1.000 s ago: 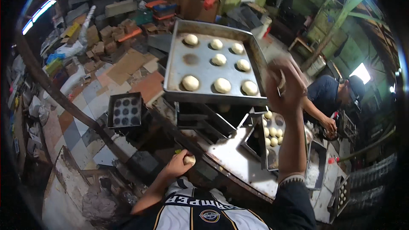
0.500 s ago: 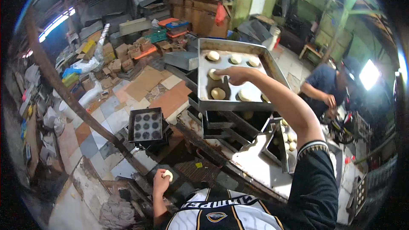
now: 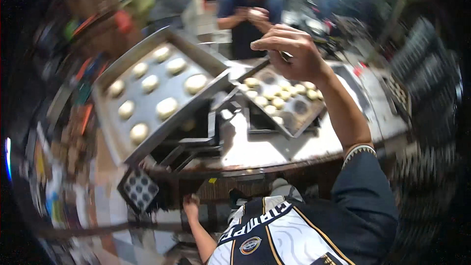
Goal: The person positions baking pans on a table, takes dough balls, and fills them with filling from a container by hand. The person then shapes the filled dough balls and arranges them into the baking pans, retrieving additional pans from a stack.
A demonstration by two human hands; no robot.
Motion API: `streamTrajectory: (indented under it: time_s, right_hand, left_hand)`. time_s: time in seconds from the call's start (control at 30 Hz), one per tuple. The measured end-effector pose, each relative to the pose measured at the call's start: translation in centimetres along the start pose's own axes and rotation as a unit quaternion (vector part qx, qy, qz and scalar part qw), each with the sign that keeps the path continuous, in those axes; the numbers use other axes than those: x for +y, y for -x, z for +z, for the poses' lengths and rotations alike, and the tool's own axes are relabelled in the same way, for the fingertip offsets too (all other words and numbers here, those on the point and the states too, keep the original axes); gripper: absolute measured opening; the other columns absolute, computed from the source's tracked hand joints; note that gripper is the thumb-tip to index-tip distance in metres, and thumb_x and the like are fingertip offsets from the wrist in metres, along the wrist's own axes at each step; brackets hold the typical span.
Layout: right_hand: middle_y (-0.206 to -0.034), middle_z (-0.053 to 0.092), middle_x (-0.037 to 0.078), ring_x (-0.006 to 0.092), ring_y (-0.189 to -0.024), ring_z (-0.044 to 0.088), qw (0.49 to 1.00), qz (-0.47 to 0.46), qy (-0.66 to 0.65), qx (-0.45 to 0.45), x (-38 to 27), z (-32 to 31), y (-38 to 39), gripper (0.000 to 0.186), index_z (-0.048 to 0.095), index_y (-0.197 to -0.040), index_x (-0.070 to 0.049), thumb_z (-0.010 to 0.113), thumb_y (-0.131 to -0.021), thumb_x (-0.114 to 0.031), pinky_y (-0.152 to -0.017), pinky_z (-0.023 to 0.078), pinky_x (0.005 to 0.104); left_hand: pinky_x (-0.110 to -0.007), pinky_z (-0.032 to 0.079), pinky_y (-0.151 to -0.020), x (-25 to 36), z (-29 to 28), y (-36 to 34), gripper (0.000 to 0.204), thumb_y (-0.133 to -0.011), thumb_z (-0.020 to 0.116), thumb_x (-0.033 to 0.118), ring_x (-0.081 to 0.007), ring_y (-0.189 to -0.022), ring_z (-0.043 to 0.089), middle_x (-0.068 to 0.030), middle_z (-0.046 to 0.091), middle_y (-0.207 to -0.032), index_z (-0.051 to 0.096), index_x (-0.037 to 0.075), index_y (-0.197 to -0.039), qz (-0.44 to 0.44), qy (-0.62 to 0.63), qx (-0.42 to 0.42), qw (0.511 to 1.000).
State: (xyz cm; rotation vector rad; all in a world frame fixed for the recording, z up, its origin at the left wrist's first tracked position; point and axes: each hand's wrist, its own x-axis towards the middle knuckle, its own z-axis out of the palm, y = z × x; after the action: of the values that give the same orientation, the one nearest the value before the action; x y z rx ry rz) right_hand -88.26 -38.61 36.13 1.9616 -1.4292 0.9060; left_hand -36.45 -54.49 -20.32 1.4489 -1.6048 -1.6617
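Note:
My right hand [image 3: 294, 53] hangs in the air above the far side of a smaller tray [image 3: 299, 130], its fingers loosely bent and apart, with nothing seen between them. That tray holds several small pale dough balls [image 3: 278, 102] crowded together. To its left, a large metal baking tray [image 3: 109, 130] sits tilted on a stack of dark trays; larger dough balls [image 3: 150, 83] are spread over it. Low beside the table edge, my left hand [image 3: 190, 207] is closed on a dough ball [image 3: 195, 198], slightly blurred.
Across the table a person [image 3: 250, 22] works with both hands raised. On the floor at lower left is a stack with a dark round-moulded pan [image 3: 140, 189] on top. Another tray of dough balls [image 3: 398, 91] lies at the right. The table [image 3: 235, 145] has a worn front edge.
My view has swung right. My right hand has left the dough ball it touched on the large tray and moved over to the smaller tray. My left hand stays low with its dough ball.

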Motion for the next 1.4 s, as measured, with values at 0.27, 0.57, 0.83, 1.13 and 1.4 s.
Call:
streamTrajectory:
  time_s: [0.27,0.57,0.83,1.13,1.4]
  right_hand:
    - [-0.094,0.079,0.014,0.0272,-0.082,0.075,0.929,0.304,0.186,0.101,12.1,-16.5,27.0,0.022,0.079,-0.102,-0.001,0.062,-0.089,0.003,-0.075,0.06,0.0367]
    - [-0.1,0.078,0.024,0.0368,-0.093,0.077,0.778,0.606,0.089,-0.141,23.7,-17.3,61.0,0.028,0.079,-0.111,0.0,0.069,-0.087,-0.011,-0.088,0.061,0.0444]
    - [-0.11,0.074,0.032,0.0469,-0.106,0.071,0.761,0.601,0.114,-0.218,32.9,-10.7,69.8,0.033,0.074,-0.113,0.006,0.07,-0.083,-0.007,-0.097,0.057,0.0515]
    - [-0.094,0.072,0.031,0.0511,-0.088,0.069,0.8,0.558,0.115,-0.185,32.0,-9.0,74.5,0.018,0.072,-0.089,0.005,0.056,-0.089,-0.004,-0.081,0.054,0.0579]
    - [-0.086,0.077,0.007,0.0139,-0.081,0.071,0.781,0.615,0.036,0.106,31.5,-13.7,59.8,0.022,0.079,-0.105,0.006,0.079,-0.098,-0.015,-0.076,0.058,0.0312]
  left_hand:
    - [-0.046,0.058,-0.077,-12.6,6.9,6.9,0.04,-0.091,0.06,0.036,-0.0333,-0.086,0.07,-0.0116,0.075,-0.1,0.074,0.003,-0.109,-0.361,-0.139,-0.006,0.922]
    - [-0.04,0.053,-0.057,-5.5,17.9,12.9,0.032,-0.091,0.058,0.043,-0.0282,-0.063,0.064,-0.0049,0.067,-0.081,0.069,0.013,-0.095,-0.387,0.073,0.051,0.918]
    - [-0.036,0.047,-0.05,1.4,23.3,10.7,0.028,-0.092,0.06,0.046,-0.0212,-0.057,0.059,-0.0023,0.06,-0.074,0.062,0.019,-0.097,-0.323,0.122,0.13,0.929]
    - [-0.047,0.054,-0.059,-2.9,21.7,19.3,0.04,-0.09,0.06,0.039,-0.03,-0.075,0.065,-0.0107,0.064,-0.089,0.067,0.008,-0.116,-0.44,0.079,0.164,0.879]
    - [-0.043,0.05,-0.059,-12.5,19.9,26.7,0.03,-0.094,0.06,0.039,-0.027,-0.069,0.061,-0.009,0.064,-0.087,0.066,0.011,-0.103,-0.414,0.204,0.176,0.869]
